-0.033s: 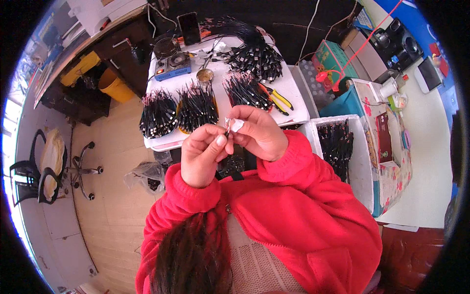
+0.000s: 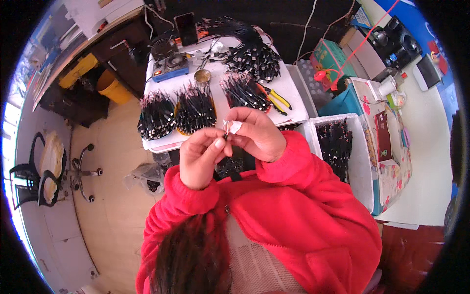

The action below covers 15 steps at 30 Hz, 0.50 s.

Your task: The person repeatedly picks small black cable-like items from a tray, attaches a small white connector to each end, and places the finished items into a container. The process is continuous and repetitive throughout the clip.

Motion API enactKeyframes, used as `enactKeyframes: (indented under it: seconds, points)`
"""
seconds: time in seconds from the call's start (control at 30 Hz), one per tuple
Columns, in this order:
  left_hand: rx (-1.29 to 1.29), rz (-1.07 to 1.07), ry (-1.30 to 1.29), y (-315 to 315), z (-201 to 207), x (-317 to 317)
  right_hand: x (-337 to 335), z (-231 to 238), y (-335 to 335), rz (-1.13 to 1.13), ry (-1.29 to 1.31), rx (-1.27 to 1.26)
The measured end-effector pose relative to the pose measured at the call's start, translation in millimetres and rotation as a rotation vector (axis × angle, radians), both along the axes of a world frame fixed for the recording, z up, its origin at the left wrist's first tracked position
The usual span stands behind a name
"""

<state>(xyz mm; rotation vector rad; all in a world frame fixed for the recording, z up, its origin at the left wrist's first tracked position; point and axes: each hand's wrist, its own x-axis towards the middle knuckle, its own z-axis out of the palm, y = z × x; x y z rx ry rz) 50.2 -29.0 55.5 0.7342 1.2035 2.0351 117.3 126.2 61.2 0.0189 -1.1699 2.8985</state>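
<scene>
My left hand [image 2: 200, 157] and my right hand [image 2: 257, 134] meet fingertip to fingertip above the near edge of a white table [image 2: 293, 93]. Together they pinch a small thin part [image 2: 226, 133]; what it is cannot be made out. A white strip [image 2: 234, 126] wraps a fingertip of my right hand. Both sleeves are red. Just beyond the hands, bundles of black cables [image 2: 196, 110] lie on the table, with a further bundle [image 2: 245, 90] to the right.
Yellow-handled pliers [image 2: 276, 98], a small round tin [image 2: 202, 76], a blue device [image 2: 169, 66] and a phone [image 2: 186, 27] lie on the table. A white bin [image 2: 362, 161] of black cables stands at right. A yellow bucket [image 2: 112, 88] and office chair [image 2: 29, 171] are at left.
</scene>
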Motion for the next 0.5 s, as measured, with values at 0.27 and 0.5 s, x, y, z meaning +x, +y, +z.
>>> enactKeyframes:
  seconds: [0.27,0.5]
  points:
    - [-0.212,-0.01,0.317,9.2,-30.1,-4.6,3.6,-50.4,8.8,0.172,-0.066,-0.377]
    - [-0.238,0.013,-0.031,27.3,-50.2,-21.2,-35.2,-73.3,82.0,-0.46,-0.134,1.232]
